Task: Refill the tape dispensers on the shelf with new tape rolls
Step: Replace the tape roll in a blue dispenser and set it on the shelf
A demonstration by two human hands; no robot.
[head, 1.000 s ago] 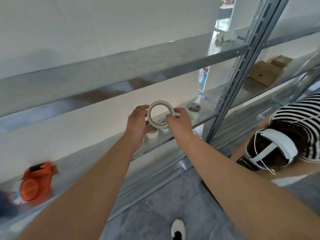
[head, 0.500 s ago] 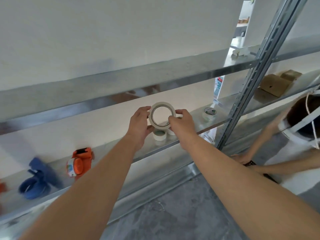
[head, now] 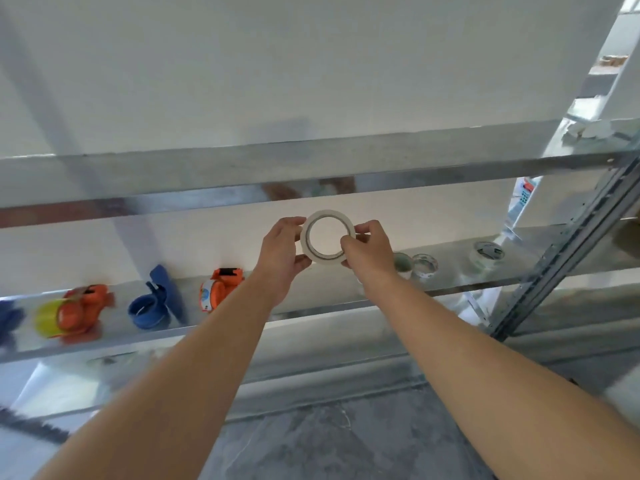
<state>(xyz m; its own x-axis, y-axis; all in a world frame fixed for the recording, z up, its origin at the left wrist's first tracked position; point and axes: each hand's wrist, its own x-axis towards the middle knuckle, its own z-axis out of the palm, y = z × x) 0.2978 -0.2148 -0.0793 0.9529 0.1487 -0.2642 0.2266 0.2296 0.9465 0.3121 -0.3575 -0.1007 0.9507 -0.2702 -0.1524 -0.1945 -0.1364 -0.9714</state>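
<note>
Newly revealed at left: a yellow-loaded orange dispenser. White, open-cored tape roll is held upright, rim clamped by fingers of left hand and right hand.

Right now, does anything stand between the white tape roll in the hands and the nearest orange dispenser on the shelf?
Nothing visible stands between them. The tape roll is held by the left hand and right hand; the orange dispenser sits lower left, beside the left forearm.
</note>
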